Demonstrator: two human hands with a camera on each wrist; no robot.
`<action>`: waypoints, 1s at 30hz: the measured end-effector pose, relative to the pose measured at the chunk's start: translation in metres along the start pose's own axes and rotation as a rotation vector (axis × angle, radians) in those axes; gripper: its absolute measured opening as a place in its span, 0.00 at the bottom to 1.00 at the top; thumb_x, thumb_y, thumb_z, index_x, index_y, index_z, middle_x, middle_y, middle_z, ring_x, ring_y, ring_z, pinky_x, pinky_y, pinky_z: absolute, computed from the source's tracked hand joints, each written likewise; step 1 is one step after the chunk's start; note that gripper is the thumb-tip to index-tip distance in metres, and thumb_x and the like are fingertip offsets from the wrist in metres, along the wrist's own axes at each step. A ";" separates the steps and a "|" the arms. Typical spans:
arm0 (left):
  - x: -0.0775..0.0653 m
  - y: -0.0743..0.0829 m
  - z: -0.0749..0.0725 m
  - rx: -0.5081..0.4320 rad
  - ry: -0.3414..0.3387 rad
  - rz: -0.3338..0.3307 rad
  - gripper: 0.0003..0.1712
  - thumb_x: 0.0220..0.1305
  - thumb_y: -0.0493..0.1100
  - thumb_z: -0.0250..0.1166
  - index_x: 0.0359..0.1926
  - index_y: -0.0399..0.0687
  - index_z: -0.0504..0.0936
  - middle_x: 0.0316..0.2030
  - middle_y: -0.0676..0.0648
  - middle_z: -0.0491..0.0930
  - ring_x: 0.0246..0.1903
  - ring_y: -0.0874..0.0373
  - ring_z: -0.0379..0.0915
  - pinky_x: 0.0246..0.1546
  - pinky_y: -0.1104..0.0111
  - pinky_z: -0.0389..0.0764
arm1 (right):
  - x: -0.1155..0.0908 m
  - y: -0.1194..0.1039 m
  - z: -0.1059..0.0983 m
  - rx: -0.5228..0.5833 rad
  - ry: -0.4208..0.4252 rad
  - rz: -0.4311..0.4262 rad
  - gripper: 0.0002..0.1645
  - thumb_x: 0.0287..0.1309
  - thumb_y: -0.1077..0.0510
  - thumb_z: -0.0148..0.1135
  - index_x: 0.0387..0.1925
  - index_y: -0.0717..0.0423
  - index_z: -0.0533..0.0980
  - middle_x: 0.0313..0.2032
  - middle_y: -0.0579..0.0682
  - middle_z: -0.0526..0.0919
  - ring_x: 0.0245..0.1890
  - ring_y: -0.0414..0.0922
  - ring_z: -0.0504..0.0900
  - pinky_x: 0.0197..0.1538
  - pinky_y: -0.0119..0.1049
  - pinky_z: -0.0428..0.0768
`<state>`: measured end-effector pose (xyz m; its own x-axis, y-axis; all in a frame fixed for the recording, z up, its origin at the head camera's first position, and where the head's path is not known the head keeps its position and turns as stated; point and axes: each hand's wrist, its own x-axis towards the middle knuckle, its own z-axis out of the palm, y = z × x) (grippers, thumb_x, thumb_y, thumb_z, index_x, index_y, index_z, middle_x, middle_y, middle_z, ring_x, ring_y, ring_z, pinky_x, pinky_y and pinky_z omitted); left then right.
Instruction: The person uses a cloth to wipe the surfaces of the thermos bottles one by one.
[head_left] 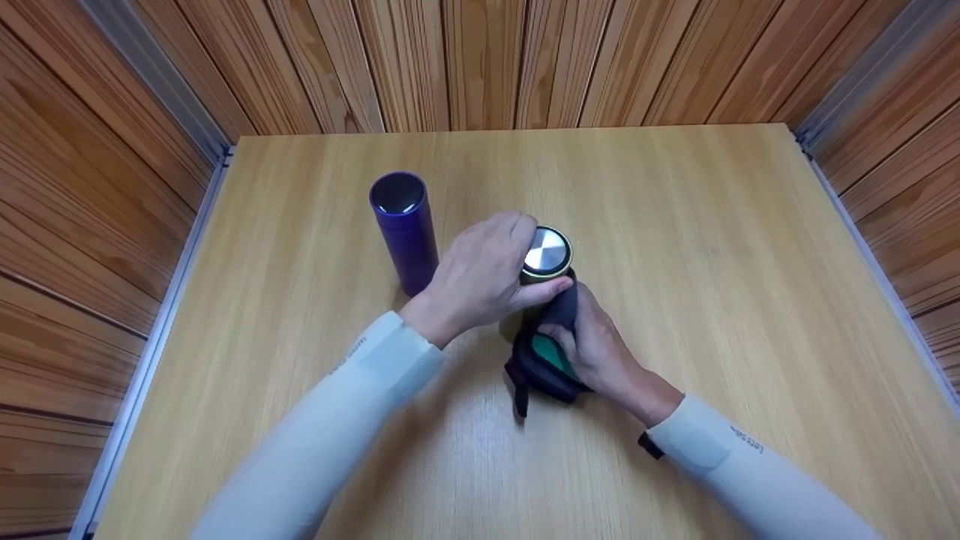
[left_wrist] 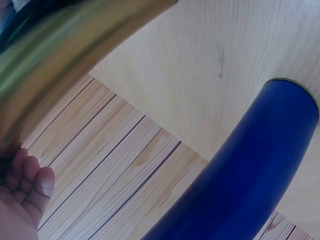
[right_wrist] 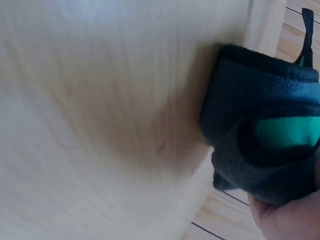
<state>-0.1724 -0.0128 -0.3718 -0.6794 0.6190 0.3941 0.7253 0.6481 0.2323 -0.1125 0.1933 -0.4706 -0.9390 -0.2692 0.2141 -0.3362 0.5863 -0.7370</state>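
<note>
Left hand [head_left: 480,277] is curled round the upper end of a green flask [head_left: 546,253] near the bench [head_left: 712,247] centre – its grip closed just under the steel cap, thumb on the near side, fingers on the far side. The flask leans toward 6 o'clock, where its lower part sits inside a dark fleece sleeve [head_left: 544,360] with a teal patch. Right hand [head_left: 592,345] holds that sleeve, fingers wrapped round the fabric; the right wrist view confirms the sleeve [right_wrist: 260,130] bunched in the hand [right_wrist: 290,220] with a loop hanging free at its end. A blue flask [head_left: 405,229] stands upright at 10 o'clock from the left hand, close by but apart from it. The left wrist view shows it [left_wrist: 245,185] just beside the wrist.

Risks noted:
- The blue flask is tall, narrow and open-topped; I judge that a sideways swing of the left wrist or elbow would knock it over, and it could then roll toward the bench edge.
- The fleece is soft and bunched. If the right hand holds only cloth and not the body inside, the green flask may slip, jam against a fold or tilt onto the bench.
- The smooth metal offers the left hand little purchase – a pull against tight fabric could make it slide off the cap end.
- The loose loop could snag under the sleeve or a finger
</note>
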 end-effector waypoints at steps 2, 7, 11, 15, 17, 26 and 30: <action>0.000 0.000 -0.001 -0.001 -0.012 -0.008 0.43 0.69 0.77 0.49 0.54 0.41 0.74 0.42 0.48 0.76 0.38 0.56 0.72 0.38 0.67 0.78 | 0.000 0.003 0.001 -0.016 -0.013 0.042 0.31 0.68 0.62 0.64 0.66 0.62 0.61 0.58 0.61 0.77 0.57 0.54 0.79 0.62 0.52 0.76; 0.001 0.000 -0.001 0.003 -0.019 -0.015 0.43 0.68 0.77 0.48 0.54 0.42 0.73 0.42 0.48 0.76 0.38 0.56 0.71 0.38 0.67 0.78 | 0.001 0.004 0.000 -0.038 -0.052 0.173 0.24 0.69 0.60 0.64 0.60 0.59 0.66 0.51 0.60 0.83 0.51 0.55 0.83 0.57 0.54 0.80; 0.000 0.000 -0.001 0.004 -0.030 -0.025 0.42 0.68 0.77 0.49 0.54 0.42 0.73 0.42 0.48 0.76 0.38 0.56 0.71 0.38 0.67 0.78 | 0.004 0.000 -0.003 0.001 -0.130 0.214 0.28 0.70 0.61 0.63 0.65 0.61 0.62 0.57 0.62 0.79 0.57 0.56 0.81 0.62 0.55 0.76; 0.001 0.001 -0.001 -0.004 -0.037 -0.025 0.43 0.68 0.77 0.49 0.55 0.42 0.73 0.43 0.48 0.76 0.39 0.56 0.72 0.38 0.67 0.79 | 0.007 -0.003 -0.006 -0.002 -0.198 0.207 0.36 0.67 0.64 0.65 0.69 0.65 0.58 0.62 0.63 0.74 0.62 0.57 0.76 0.67 0.56 0.71; 0.000 0.000 -0.001 -0.003 -0.029 -0.017 0.42 0.68 0.76 0.49 0.55 0.41 0.74 0.43 0.48 0.76 0.39 0.56 0.72 0.38 0.67 0.79 | 0.010 -0.003 -0.006 -0.016 -0.215 0.204 0.38 0.65 0.66 0.66 0.70 0.65 0.58 0.63 0.64 0.74 0.64 0.58 0.75 0.68 0.56 0.70; -0.001 -0.001 0.001 0.000 0.014 0.007 0.40 0.69 0.75 0.52 0.52 0.41 0.74 0.41 0.48 0.76 0.37 0.56 0.71 0.36 0.67 0.78 | 0.029 0.004 -0.026 0.038 -0.178 0.280 0.31 0.62 0.68 0.68 0.61 0.61 0.62 0.61 0.65 0.75 0.63 0.59 0.75 0.67 0.58 0.70; -0.002 -0.002 0.001 -0.011 0.011 0.006 0.41 0.69 0.76 0.50 0.52 0.42 0.74 0.41 0.49 0.76 0.37 0.57 0.71 0.36 0.67 0.78 | 0.033 0.000 -0.037 0.158 -0.138 0.240 0.32 0.60 0.67 0.71 0.60 0.58 0.62 0.60 0.61 0.75 0.61 0.57 0.76 0.66 0.56 0.71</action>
<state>-0.1727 -0.0150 -0.3739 -0.6739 0.6177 0.4054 0.7304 0.6397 0.2393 -0.1461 0.2130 -0.4396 -0.9677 -0.2450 -0.0595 -0.0802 0.5227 -0.8487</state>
